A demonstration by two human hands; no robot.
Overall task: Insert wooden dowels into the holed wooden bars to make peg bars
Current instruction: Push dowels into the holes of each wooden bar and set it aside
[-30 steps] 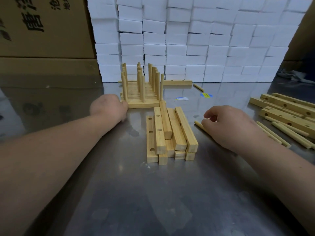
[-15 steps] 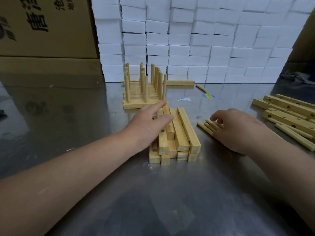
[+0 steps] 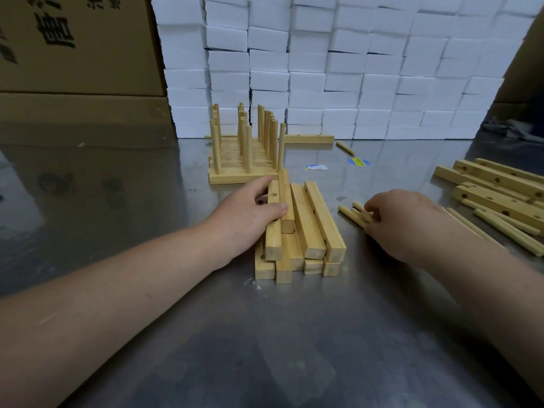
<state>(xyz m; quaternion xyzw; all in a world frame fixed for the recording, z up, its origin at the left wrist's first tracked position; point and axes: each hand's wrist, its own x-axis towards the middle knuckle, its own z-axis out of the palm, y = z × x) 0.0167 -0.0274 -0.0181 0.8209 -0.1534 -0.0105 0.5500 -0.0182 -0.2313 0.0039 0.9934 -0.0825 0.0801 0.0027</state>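
Steel table (image 3: 294,348) — stacked holed bars (image 3: 312,225), loose dowels (image 3: 348,212), finished peg bars (image 3: 235,178) lie on it.
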